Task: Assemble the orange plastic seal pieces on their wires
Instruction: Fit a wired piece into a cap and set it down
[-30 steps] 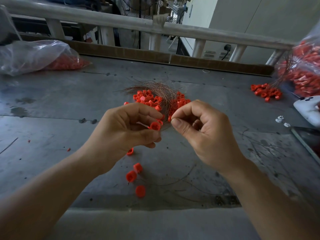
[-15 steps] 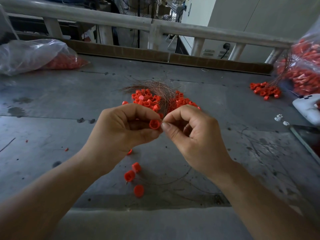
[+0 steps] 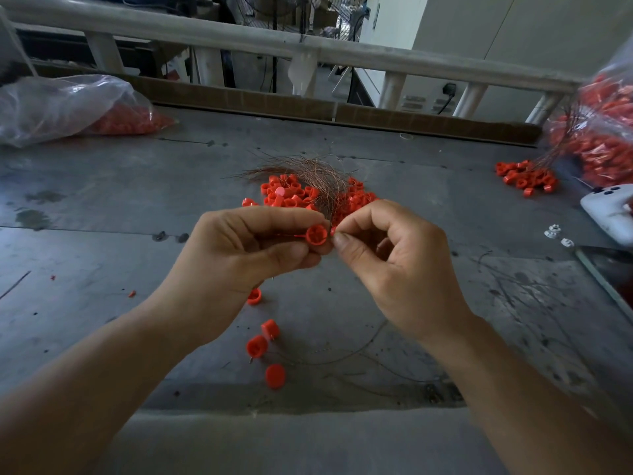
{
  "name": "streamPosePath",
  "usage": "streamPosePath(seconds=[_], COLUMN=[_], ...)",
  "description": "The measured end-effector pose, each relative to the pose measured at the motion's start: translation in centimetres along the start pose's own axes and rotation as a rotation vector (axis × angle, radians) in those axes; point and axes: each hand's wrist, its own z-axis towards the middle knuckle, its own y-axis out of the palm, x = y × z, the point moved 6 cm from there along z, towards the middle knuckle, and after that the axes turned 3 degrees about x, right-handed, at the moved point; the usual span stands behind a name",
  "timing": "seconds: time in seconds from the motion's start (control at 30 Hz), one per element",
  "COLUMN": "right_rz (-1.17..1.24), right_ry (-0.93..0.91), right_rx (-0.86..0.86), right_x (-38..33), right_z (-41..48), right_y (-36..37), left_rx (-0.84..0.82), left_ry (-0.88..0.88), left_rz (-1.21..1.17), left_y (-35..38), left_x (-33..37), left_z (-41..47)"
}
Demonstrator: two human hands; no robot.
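I have the small round orange plastic seal cap (image 3: 315, 234) above the grey metal table's (image 3: 102, 207) middle. The left hand (image 3: 246, 255) pinches it between thumb and forefinger, open face toward the right hand (image 3: 394, 265), which pinches what I judge is a thin wire end (image 3: 333, 231), for threading.

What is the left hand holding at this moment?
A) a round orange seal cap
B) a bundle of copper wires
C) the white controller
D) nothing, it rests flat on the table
A: the left hand pinches the round orange seal cap between thumb and fingers, while the right hand pinches what looks like a small orange piece right beside it.
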Motion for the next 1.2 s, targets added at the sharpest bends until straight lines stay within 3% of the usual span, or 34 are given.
streamPosePath(seconds=[0.77, 1.2], right_rz=[0.025, 0.448], right_ry=[0.004, 0.313], right_rx=[-0.021, -0.171], right_x=[-0.3, 0.8], right_z=[0.0, 0.1], right_y=[-0.2, 0.4], left_rx=[0.030, -0.077], left_ry=[-0.023, -0.097], left_rz=[-0.056, -0.229], left_y=[0.2, 0.7], left_x=[0.2, 0.0], left_z=[-0.1, -0.2])
